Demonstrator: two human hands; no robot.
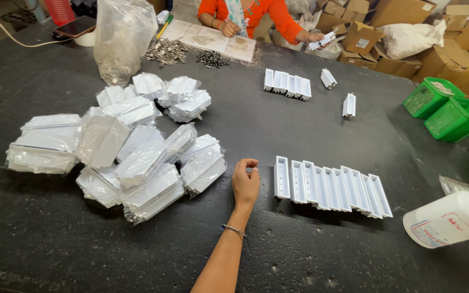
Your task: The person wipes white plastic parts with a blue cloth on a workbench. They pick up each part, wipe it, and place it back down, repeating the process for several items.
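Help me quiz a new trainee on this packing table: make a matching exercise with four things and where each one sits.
1. left hand
2. spray bottle
3. green bins
4. bagged white parts

A. piled on the table's left side
B. off the table's far right edge
C. lying at the right edge, near side
D. resting just left of the near row of white trays

Pairs: 1-D, 2-C, 3-B, 4-A

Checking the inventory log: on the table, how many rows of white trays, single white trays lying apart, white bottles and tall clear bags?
Rows of white trays: 2
Single white trays lying apart: 2
White bottle: 1
Tall clear bag: 1
Total: 6
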